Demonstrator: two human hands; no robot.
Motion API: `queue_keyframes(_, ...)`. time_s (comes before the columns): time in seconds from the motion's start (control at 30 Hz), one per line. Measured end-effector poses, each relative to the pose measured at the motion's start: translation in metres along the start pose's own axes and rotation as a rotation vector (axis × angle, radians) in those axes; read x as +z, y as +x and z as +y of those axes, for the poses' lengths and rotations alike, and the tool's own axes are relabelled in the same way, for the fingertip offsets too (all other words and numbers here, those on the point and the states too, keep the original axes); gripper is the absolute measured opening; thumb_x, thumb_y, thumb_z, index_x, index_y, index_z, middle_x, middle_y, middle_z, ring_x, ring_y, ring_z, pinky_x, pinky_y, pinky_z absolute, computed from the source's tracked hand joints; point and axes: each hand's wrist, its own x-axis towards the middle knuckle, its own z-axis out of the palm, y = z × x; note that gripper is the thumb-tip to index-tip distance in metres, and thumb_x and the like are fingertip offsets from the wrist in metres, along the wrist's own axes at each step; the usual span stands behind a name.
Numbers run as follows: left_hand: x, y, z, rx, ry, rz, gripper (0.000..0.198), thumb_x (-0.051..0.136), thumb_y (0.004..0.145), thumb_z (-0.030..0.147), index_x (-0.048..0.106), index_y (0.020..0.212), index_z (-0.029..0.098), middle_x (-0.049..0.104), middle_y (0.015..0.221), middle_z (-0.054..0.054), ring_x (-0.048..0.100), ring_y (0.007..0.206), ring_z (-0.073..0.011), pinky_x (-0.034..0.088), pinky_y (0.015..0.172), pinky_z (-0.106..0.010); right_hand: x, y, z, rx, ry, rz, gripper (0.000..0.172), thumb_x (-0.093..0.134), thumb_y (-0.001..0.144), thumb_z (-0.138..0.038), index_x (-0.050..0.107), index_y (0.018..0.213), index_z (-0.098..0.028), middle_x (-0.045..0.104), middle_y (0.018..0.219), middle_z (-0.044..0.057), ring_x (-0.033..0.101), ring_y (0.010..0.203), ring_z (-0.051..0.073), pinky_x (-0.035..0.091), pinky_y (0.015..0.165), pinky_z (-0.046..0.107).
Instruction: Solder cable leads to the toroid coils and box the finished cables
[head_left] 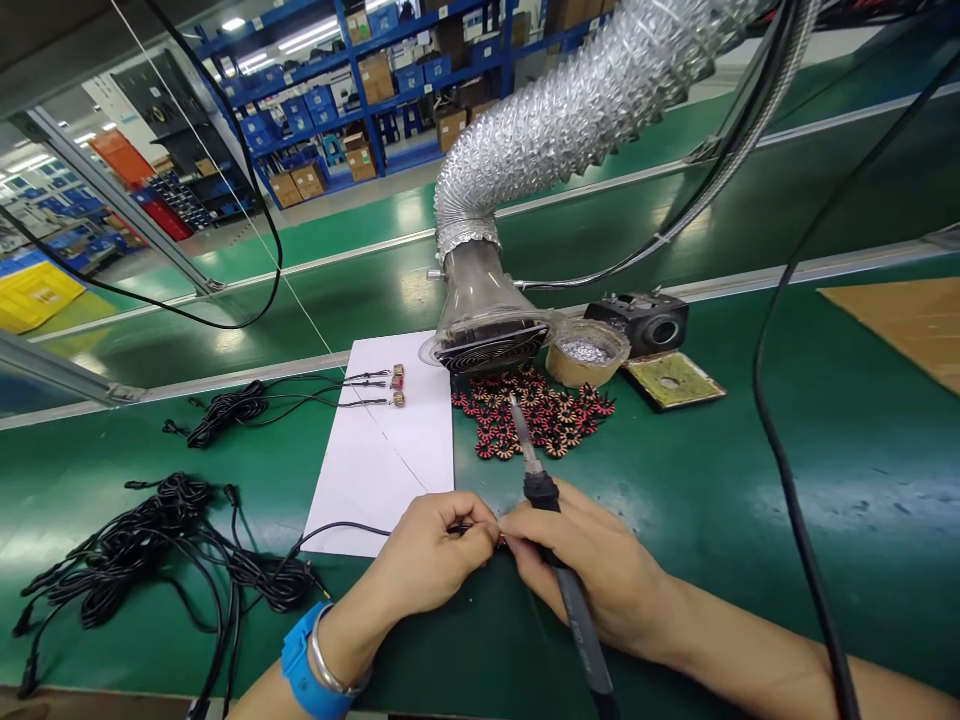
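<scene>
My left hand (439,545) pinches a thin black cable (345,527) near its end, just above the green bench mat. My right hand (577,565) grips a soldering iron (541,490), whose metal tip points away over a heap of red and copper wound coils (532,415). The fingertips of both hands meet around a small part (500,541) at the cable end, mostly hidden. On a white paper sheet (390,450) lie several wire ends with small components (396,385). Coiled black cables (225,415) lie to the left.
A larger tangle of black cable (150,560) lies at front left. A fume extractor hood (487,325) with foil duct stands behind the paper, near a solder tin (587,355), a black unit (637,322) and a green pad (671,380). Black hoses hang at right.
</scene>
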Motion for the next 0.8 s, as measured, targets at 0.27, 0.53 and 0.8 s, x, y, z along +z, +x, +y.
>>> queue_keyframes(0.27,0.000,0.010,-0.002,-0.012,0.115,0.026,0.016,0.048,0.081,0.023,0.061,0.074,0.016,0.052,0.063,0.003,0.042,0.057,-0.0094,0.033,0.054,-0.022,-0.041,0.008,-0.019,0.157,0.062,0.130,0.052,0.051,0.089,-0.004,0.047,0.138,-0.022,0.073,0.091,0.003,0.068,0.073,0.016,0.057,0.067,0.029)
queue_keyframes(0.53,0.000,0.014,-0.005,-0.025,0.185,0.016,0.019,0.047,0.081,0.024,0.064,0.075,0.016,0.054,0.062,0.003,0.044,0.056,-0.0102,0.032,0.053,-0.022,-0.046,-0.013,-0.022,0.302,0.117,0.262,0.023,0.055,0.085,-0.016,0.068,0.103,-0.021,0.064,0.072,0.003,0.059,0.060,0.016,0.045,0.051,0.029)
queue_keyframes(0.8,0.001,0.013,-0.002,-0.035,0.179,0.012,0.019,0.047,0.081,0.025,0.063,0.077,0.015,0.049,0.060,0.004,0.039,0.053,-0.0097,0.029,0.050,-0.022,-0.036,-0.022,-0.018,0.348,0.118,0.281,0.013,0.055,0.083,-0.018,0.063,0.092,-0.021,0.059,0.061,0.001,0.059,0.056,0.017,0.043,0.049,0.029)
